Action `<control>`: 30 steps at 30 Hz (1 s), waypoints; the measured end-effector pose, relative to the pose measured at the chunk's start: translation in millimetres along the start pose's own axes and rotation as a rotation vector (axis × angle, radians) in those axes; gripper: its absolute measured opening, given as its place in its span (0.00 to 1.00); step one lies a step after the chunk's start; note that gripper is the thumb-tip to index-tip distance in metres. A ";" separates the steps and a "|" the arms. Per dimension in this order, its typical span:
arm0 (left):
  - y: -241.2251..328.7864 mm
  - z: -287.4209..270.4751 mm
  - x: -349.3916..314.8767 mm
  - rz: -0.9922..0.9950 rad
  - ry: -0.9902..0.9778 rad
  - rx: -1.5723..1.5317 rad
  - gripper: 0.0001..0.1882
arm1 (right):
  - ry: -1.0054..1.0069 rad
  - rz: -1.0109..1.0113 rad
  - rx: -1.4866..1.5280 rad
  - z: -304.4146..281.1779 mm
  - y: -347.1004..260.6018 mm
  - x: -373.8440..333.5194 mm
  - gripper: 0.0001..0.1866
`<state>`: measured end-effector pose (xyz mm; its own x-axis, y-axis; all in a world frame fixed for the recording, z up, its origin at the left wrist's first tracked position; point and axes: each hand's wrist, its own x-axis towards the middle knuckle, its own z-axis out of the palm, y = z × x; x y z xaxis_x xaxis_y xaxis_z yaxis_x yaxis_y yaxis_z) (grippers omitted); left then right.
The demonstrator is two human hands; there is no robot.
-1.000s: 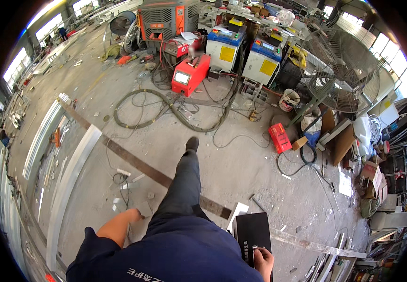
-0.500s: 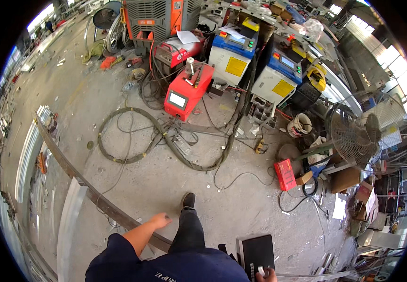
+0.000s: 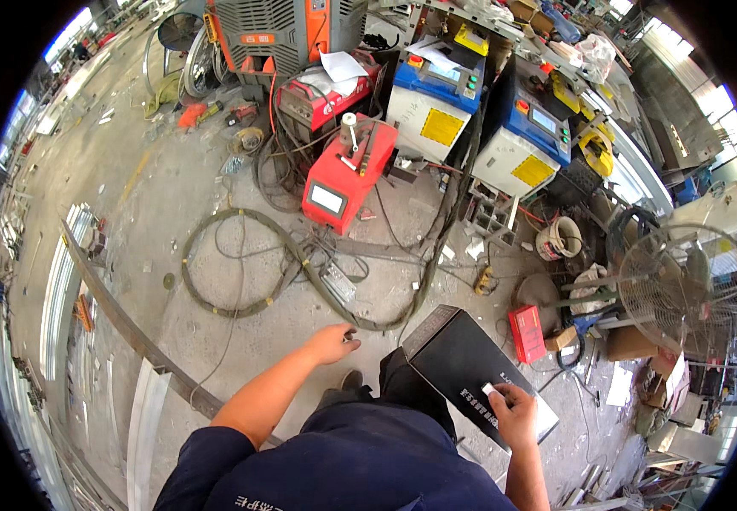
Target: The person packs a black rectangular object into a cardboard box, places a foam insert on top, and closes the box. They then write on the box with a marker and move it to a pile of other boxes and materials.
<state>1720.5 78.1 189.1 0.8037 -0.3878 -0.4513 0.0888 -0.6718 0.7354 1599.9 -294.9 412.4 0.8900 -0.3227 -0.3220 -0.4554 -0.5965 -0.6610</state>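
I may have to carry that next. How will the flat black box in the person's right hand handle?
The black box probably stays stiff: its edges look straight though the right hand grips only one end. It is likely light for its size, since one hand carries it. Its smooth faces might slip from a loose grip.

Metal workshop: welding machines (image 3: 347, 175), cables (image 3: 240, 264), steel strips (image 3: 121, 319).

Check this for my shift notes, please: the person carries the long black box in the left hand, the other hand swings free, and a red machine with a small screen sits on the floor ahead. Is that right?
Not quite. The head view shows the long black box gripped by the right hand, not the left. The left hand is the one swinging free. The red machine with its small screen does sit on the floor ahead.
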 end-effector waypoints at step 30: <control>110.1 -480.5 906.7 0.078 0.578 -0.228 0.15 | -0.180 0.611 -0.141 16.9 -137.7 619.2 0.24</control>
<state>2741.7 -44.3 103.8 0.9956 0.0162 -0.0921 0.0886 -0.4790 0.8733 2214.0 -400.1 292.6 0.4537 -0.5135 -0.7284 -0.8682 -0.4389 -0.2313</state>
